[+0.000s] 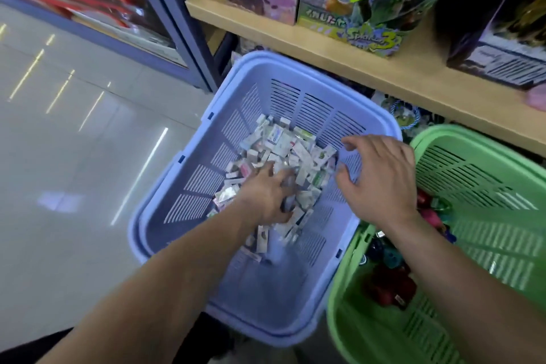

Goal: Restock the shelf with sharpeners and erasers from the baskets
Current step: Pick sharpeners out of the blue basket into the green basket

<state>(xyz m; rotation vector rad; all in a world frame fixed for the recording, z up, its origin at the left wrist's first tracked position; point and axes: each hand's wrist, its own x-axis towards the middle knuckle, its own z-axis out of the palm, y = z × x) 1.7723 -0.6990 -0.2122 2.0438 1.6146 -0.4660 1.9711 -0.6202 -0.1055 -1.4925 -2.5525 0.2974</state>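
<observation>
I'm at the pick step, w/ both baskets down on the floor below the shelf [384, 68]. My left hand [267, 195] is sunk in the erasers [283, 145] heaped mid-frame in the blue basket [266, 298]. Its fingers are curled down into the pile and look clamped on a few packs, tho how many I can't tell. My right hand [381, 177] hangs over the basket's right wall, fingers spread and loosely bent, holding nothing. The 2 hands are apart, not touching. The sharpeners [387, 287], a dark red and teal jumble, sit untouched in the green basket [487, 245] at lower right. The shelf board runs across the upper right and carries big printed boxes [351, 0]. I can't see an eraser slot on it, so stocking hasn't begun as far as I can judge. Next I'd lift the left hand straight up w/out spilling packs over the rim. The right could scoop a 2nd bunch or cup under the first, then both go up to wherever the erasers belong.
</observation>
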